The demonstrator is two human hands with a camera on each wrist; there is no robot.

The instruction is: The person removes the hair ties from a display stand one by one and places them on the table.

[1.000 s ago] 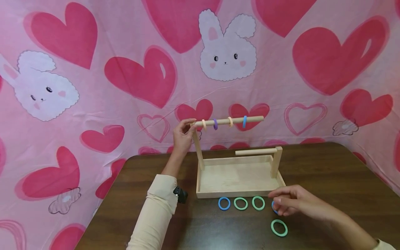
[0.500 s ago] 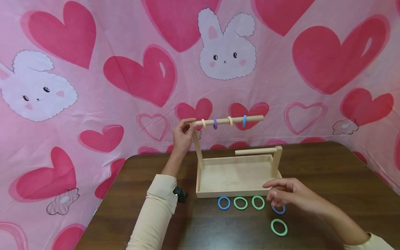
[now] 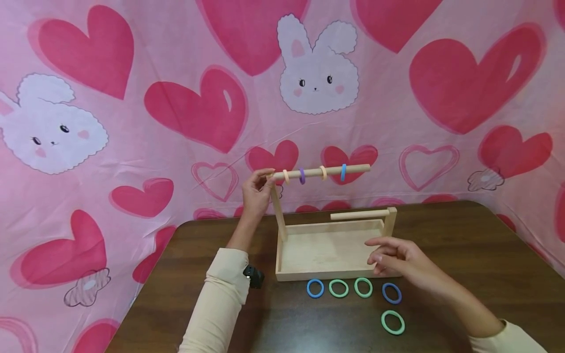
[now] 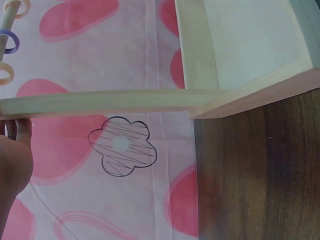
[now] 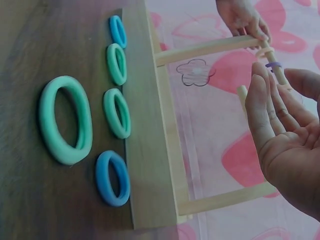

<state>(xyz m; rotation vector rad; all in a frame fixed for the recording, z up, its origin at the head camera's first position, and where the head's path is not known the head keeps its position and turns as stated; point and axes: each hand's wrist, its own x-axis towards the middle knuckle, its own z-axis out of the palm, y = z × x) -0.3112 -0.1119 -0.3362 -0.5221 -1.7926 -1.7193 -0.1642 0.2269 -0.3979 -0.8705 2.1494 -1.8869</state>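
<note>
Rings [image 3: 302,176] number nine: four circle the stand's [image 3: 331,276] upper rod [image 3: 312,172], five lie on the bench [image 3: 282,318] before it. The left hand [image 3: 256,192] pinches the stand's left post [image 3: 278,213]; the right hand [image 3: 395,256], fingers relaxed, hovers near its front-right corner.

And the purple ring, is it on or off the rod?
On: the upper rod passes through the purple ring, above the tray.

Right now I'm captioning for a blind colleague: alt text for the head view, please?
A left hand holds the top of a wooden stand whose upper bar carries four rings. An empty right hand hovers, and five rings lie on the table.
</note>
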